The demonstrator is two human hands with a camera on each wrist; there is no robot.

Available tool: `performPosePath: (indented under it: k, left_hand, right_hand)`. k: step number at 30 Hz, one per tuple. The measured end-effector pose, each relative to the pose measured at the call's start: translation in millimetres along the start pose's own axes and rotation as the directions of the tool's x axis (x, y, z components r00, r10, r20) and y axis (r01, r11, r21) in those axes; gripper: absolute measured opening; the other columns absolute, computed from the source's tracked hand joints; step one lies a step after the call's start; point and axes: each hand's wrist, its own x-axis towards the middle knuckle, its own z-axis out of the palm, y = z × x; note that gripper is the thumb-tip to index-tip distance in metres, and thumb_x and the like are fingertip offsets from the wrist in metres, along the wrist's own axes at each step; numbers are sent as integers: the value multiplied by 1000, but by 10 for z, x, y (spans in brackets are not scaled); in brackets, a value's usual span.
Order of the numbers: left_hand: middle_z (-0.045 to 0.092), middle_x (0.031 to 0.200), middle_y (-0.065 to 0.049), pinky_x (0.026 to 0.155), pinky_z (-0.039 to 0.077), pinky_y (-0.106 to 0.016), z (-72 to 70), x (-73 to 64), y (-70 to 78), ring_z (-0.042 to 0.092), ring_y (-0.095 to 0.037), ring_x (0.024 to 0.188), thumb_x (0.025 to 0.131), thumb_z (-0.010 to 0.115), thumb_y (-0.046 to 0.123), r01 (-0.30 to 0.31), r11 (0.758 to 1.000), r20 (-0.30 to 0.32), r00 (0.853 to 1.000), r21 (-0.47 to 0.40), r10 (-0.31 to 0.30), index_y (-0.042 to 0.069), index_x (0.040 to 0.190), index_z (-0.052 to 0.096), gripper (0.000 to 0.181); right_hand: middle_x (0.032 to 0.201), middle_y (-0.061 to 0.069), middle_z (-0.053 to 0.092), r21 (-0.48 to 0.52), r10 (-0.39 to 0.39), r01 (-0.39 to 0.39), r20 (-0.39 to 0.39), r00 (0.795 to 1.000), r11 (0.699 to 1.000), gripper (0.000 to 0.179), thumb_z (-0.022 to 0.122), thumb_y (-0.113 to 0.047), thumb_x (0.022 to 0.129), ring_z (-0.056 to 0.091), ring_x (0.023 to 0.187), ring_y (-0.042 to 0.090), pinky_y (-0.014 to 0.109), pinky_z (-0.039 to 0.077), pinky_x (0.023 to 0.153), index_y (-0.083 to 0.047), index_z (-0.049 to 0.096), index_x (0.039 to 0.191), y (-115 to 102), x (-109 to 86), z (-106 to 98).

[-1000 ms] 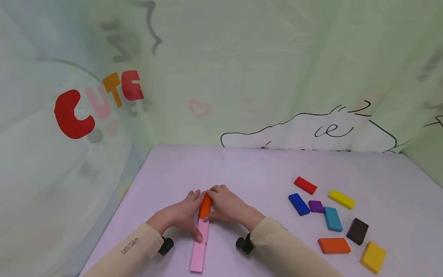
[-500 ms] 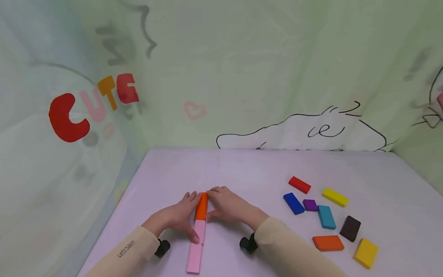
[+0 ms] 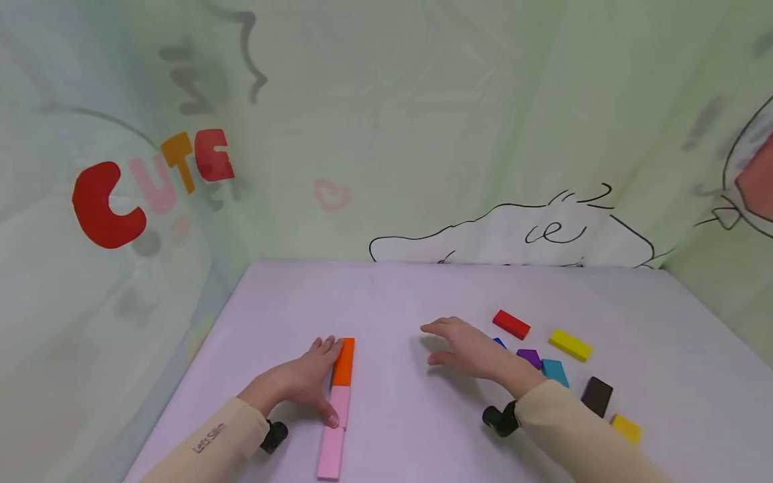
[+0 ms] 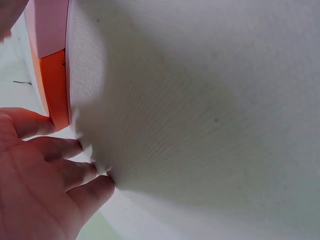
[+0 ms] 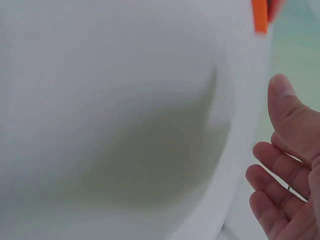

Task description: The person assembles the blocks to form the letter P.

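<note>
A straight row lies on the table in the head view: an orange block (image 3: 345,362) at the far end, then one pink block (image 3: 341,402) and another pink block (image 3: 330,456) nearer me. My left hand (image 3: 304,381) rests along the row's left side, its thumb on the pink blocks where they meet. In the left wrist view its index finger touches the end of the orange block (image 4: 54,90), and the other fingertips rest on the table. My right hand (image 3: 474,349) is over the table to the right of the row, fingers spread and holding nothing.
Several loose blocks lie to the right: a red block (image 3: 511,325), a yellow block (image 3: 570,345), a purple block (image 3: 529,358), a teal block (image 3: 555,373), a dark brown block (image 3: 596,396) and an amber block (image 3: 627,428). My right arm partly covers some.
My right hand has let go of the row's right side and moved right, toward the loose blocks; its sleeve now hides the loose orange block. My left hand has stayed at the row.
</note>
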Motion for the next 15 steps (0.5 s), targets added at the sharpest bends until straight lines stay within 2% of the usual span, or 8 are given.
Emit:
performPosePath:
  k: [3, 8, 15]
  left_hand:
    - [15, 172, -16, 125, 24, -60, -9, -14, -4, 9, -39, 160, 66, 96, 38, -5, 1000, 1, 1000, 15, 5, 4, 163, 20, 128]
    - [15, 172, -17, 125, 24, -61, -11, -12, -17, 9, -40, 160, 65, 96, 38, -8, 1000, -1, 1000, 10, 8, 3, 163, 20, 128]
    - [15, 172, -16, 125, 25, -61, -1, -15, -15, 9, -39, 160, 66, 96, 38, -7, 1000, 1, 1000, -11, 7, 4, 163, 20, 128]
  right_hand:
    - [142, 16, 61, -18, 48, -48, -16, 999, 999, 57, 79, -24, 90, 52, 135, 40, 54, 50, 108, -8, 61, 141, 234, -148, -99]
    - [137, 18, 64, -52, 29, -32, -63, 998, 998, 56, 80, -24, 89, 56, 129, 41, 57, 50, 106, -3, 62, 138, 600, -380, -236]
    - [138, 19, 63, -53, 73, -75, -29, 997, 996, 59, 81, -25, 87, 54, 131, 46, 63, 49, 104, -3, 61, 138, 858, -542, -309]
